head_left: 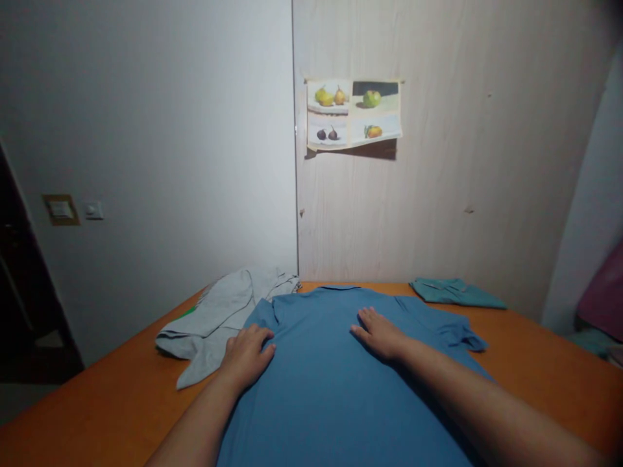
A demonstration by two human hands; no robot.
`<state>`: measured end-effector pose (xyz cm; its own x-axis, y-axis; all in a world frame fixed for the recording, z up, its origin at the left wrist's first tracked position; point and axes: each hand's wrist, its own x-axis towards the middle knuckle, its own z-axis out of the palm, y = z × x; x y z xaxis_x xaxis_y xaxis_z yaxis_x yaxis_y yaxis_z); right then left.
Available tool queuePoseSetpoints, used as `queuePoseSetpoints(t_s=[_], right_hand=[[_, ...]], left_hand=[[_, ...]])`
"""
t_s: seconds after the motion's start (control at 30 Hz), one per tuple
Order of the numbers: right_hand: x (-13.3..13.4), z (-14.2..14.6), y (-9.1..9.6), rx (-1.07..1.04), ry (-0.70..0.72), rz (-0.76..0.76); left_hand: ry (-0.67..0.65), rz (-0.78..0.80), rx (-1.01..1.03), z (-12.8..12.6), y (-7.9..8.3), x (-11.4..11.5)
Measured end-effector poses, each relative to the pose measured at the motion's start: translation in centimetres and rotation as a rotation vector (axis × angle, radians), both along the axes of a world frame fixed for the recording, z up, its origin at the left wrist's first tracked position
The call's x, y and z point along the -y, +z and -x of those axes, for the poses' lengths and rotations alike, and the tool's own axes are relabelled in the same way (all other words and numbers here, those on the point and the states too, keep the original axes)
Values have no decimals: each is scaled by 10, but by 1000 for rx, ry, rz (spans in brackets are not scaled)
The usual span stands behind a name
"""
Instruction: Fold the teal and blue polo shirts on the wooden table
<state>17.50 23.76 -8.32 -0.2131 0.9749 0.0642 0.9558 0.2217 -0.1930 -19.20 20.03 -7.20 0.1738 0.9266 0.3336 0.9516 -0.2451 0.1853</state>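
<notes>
A blue T-shirt (331,389) lies spread on the orange table, its collar at the far edge and its lower end running out of view at the bottom. My left hand (247,357) rests on the shirt's left side below the sleeve, fingers apart and slightly bent. On the upper right part of the shirt lies my right hand (379,332), flat with the fingers stretched out. Neither hand grips the cloth. The right sleeve is somewhat crumpled at its end, and the left sleeve is partly tucked in near the grey garment.
A loosely heaped grey garment (219,318) lies left of the shirt. A folded teal garment (455,292) sits at the table's (111,395) back right. Behind stand a wall and a wooden panel with a fruit picture (354,113). Pink fabric (603,295) shows at far right.
</notes>
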Motion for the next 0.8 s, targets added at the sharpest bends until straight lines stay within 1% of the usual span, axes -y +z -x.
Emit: queuePoseSetpoints(t_s=[0.17, 0.23, 0.3, 0.4, 0.5, 0.57, 0.7, 0.8], right_hand=[[3, 3, -14, 11, -26, 34], [3, 2, -15, 11, -30, 26], [3, 3, -16, 10, -35, 18], [3, 4, -16, 12, -40, 13], [3, 6, -17, 13, -51, 12], [4, 7, -17, 7, -56, 12], [5, 8, -18, -8, -54, 11], [4, 9, -19, -16, -55, 2]], left_hand=[[-4, -3, 58, 2, -3, -3], [-12, -30, 128, 4, -3, -6], [-1, -91, 228, 7, -2, -10], [98, -168, 373, 14, 0, -14], [259, -151, 498, 20, 4, -20], [338, -122, 550, 24, 7, -27], [426, -62, 574, 32, 13, -47], [461, -8, 593, 36, 16, -63]])
